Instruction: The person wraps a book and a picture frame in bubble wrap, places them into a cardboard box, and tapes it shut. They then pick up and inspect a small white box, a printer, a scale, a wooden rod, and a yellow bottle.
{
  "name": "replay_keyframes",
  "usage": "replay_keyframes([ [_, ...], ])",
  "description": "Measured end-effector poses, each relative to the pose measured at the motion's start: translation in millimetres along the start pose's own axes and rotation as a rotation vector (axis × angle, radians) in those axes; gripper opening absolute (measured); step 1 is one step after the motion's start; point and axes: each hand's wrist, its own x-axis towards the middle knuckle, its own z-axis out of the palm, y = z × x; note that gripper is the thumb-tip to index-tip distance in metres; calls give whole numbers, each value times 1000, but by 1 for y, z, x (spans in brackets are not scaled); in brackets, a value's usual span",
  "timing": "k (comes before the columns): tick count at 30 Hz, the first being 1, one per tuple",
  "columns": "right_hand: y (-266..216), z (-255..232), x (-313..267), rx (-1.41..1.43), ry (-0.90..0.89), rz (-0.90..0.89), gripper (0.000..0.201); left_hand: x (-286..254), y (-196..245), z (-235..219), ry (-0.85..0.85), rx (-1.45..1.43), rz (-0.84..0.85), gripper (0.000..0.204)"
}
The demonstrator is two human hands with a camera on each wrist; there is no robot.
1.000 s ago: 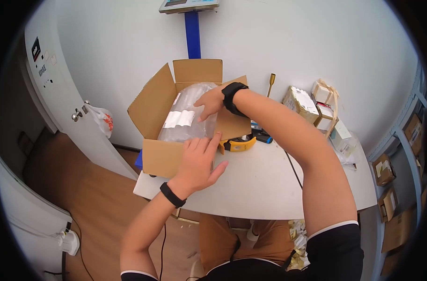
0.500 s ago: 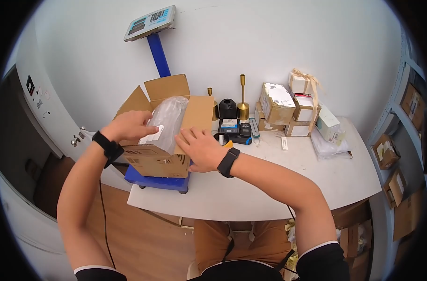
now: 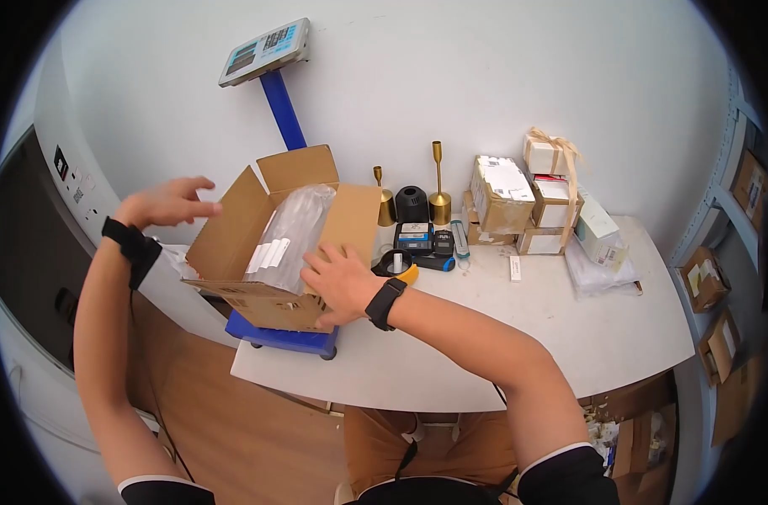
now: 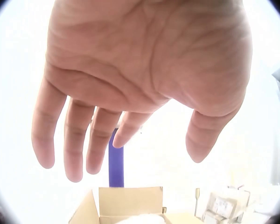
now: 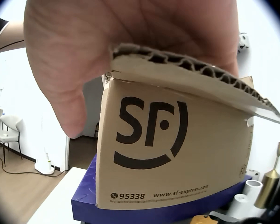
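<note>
A cardboard box (image 3: 270, 313) with upper flaps spread stands on a blue scale platform (image 3: 283, 338). Inside lies a clear plastic-wrapped bundle (image 3: 304, 215) with white paper strips (image 3: 268, 254) on it. My right hand (image 3: 343, 284) rests at the box's front right corner, fingers spread over the right flap (image 3: 354, 215) and thumb lower at the corner. In the right wrist view that flap's corrugated edge (image 5: 196, 67) runs beneath the palm, above the printed side wall (image 5: 149, 135). My left hand (image 3: 169, 202) is in the air left of the left flap (image 3: 231, 220), fingers extended, holding nothing.
The scale's display (image 3: 264, 52) rises on a blue post behind the box. Right of the box are brass candle holders (image 3: 439, 206), a tape dispenser (image 3: 396, 265) and small devices (image 3: 415, 237). Stacked parcels (image 3: 503, 194) stand farther right. A door (image 3: 85, 202) is at left, shelving (image 3: 725, 202) at right.
My right hand has moved from above the plastic bundle to the right flap. My left hand has gone from the front flap over the box's left side, then away left. The view has shifted.
</note>
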Motion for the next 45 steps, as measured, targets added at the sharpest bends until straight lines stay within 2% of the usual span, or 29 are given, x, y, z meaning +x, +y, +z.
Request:
replay_keyframes([
  [1, 1, 2, 1, 40, 31, -14, 88, -6, -2, -15, 100, -79, -9, 82],
  [2, 3, 2, 2, 82, 60, -30, 89, -12, -7, -25, 105, -82, -11, 82],
  [4, 7, 1, 0, 136, 53, -51, 89, -24, -17, -38, 234, -57, 68, 74],
  [5, 8, 0, -2, 194, 47, -67, 89, -32, -19, -35, 232, -54, 60, 74],
  [7, 7, 0, -3, 210, 39, -73, 89, -57, -18, -13, 179, -79, 164, 68],
  [11, 8, 4, -1, 237, 49, -68, 93, -87, -23, 49, 23, -121, 267, 64],
  [13, 8, -1, -1, 241, 22, -78, 96, -85, -22, 67, 18, -89, 283, 62],
  [15, 4, 0, -2, 237, 1, -85, 98, -76, -17, 74, 117, -173, 313, 60],
  [17, -4, 8, 0, 325, 105, -137, 103, -66, -1, 57, 168, -154, 325, 58],
  [19, -12, 11, -1, 334, 134, -142, 104, -49, 13, 28, 123, -219, 273, 57],
  [21, -16, 13, -2, 347, 162, -143, 105, -12, -6, -7, 155, -233, 354, 54],
  [23, -14, 14, -2, 391, 153, -149, 102, 3, -1, -45, 383, -228, 281, 52],
  [24, -14, 14, -3, 388, 153, -142, 102, 11, 5, -49, 382, -228, 288, 52],
  [26, -14, 13, -4, 401, 128, -150, 101, 27, 20, -51, 578, -255, 347, 52],
  [29, -18, 17, -2, 373, 175, -136, 102, 50, 38, -5, 257, -158, 469, 54],
  [30, -16, 17, -2, 376, 175, -132, 102, 49, 48, 15, 175, -123, 424, 57],
  [32, -18, 22, -5, 385, 216, -142, 103, 70, 43, 59, 67, -22, 319, 69],
  [33, -19, 23, -7, 394, 204, -141, 103, 83, 38, 81, 56, -30, 315, 69],
  [35, -17, 19, -7, 382, 202, -140, 104, 108, 27, 120, 5, 129, 153, 87],
  [36, -17, 17, -6, 382, 199, -140, 104, 115, 23, 138, 3, 125, 153, 87],
  [37, -18, 16, -7, 394, 173, -139, 105, 119, 18, 158, -10, 167, 86, 100],
  [38, -16, 14, -6, 399, 152, -138, 105, 118, 19, 166, -17, 208, 22, 113],
  [39, -16, 13, -7, 401, 150, -138, 105, 117, 15, 170, -20, 208, 21, 113],
  [41, -16, 10, -6, 429, 150, -144, 105, 111, 13, 167, 2, 84, -23, 133],
  [45, -19, 21, -4, 440, 183, -153, 105, 131, -17, 189, -56, -31, -89, 144],
])
